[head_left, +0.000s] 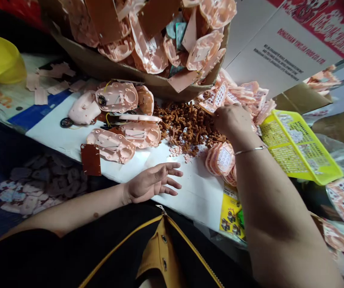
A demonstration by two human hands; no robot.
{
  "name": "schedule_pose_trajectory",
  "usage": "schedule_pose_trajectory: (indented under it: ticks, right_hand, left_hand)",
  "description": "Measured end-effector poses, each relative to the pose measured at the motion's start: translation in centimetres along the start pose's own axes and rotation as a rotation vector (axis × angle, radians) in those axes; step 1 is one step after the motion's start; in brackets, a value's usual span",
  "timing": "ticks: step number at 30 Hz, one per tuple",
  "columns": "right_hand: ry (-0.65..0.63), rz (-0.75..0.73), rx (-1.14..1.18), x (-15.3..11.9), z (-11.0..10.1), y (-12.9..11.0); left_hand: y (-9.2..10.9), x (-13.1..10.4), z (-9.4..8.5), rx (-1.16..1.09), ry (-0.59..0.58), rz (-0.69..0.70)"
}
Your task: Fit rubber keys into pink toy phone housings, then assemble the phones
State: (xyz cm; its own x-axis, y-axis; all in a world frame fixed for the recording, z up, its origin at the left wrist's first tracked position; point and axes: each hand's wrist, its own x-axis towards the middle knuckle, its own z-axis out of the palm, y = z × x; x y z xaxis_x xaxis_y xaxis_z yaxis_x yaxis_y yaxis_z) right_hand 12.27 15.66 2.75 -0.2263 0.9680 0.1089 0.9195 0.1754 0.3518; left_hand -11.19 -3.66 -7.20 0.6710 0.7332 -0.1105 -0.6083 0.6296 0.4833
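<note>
At 2 o'clock from mid-view, the right hand is seen over the near side of a heap of button-grid panels, its fingers bent close together at the edge of a pink panel; whether that panel is clamped cannot be told, the fingertips being partly hidden. At 7 o'clock, the left hand is held with fingers apart, nothing gripped. Main risk judged: if 1 panel were dragged low, loose brown parts at 1 o'clock could be scattered, and neighbouring panels, loosely piled, could be brought sliding down. The uneven stack at 3 to 4 o'clock could be toppled by the right forearm, which is seen just beside it. At 8 to 9 o'clock, a brown board is left jutting past the bench edge; if nudged through the adjacent pink shell, it could be tipped off.
</note>
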Motion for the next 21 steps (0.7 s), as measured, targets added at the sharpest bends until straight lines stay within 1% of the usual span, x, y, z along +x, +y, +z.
schedule_pose_trajectory:
  ticks: [3,6,7,9,12,14,16,18,19,21]
  right_hand:
    - [0.124,-0.010,0.065,-4.5,-1.7,-0.6]
    - [0.274,-0.045,0.223,-10.3,-2.8,-2.9]
    - [0.320,-0.101,0.296,-12.3,-2.9,-4.0]
    - [0.381,-0.262,0.481,-15.8,-2.8,-6.5]
    - [0.388,-0.373,0.648,-19.5,-2.3,-9.9]
    - [0.401,-0.396,0.689,-20.7,-2.2,-11.3]
    - [0.397,-0.431,0.741,-21.0,-2.2,-11.6]
    - [0.377,-0.452,0.847,-20.5,-2.1,-11.0]
    - [0.374,-0.438,0.900,-20.0,-2.0,-10.4]
    - [0.391,-0.332,0.926,-18.8,-1.5,-8.9]
  left_hand:
    - [0.0,0.0,0.0,0.012,-0.004,-0.013]
    - [-0.2,0.1,0.1,0.004,0.031,0.010]
    - [-0.2,0.1,0.1,-0.004,0.053,0.039]
    - [-0.5,0.3,0.2,-0.025,0.089,0.134]
    - [-0.8,0.5,0.5,-0.006,0.120,0.231]
    - [-0.9,0.5,0.8,0.025,0.141,0.242]
    - [-0.9,0.3,1.1,0.034,0.151,0.257]
    - [-0.6,0.0,1.3,0.012,0.153,0.282]
    - [-0.4,-0.1,1.4,-0.006,0.160,0.288]
    - [-0.1,-0.5,1.3,-0.042,0.198,0.296]
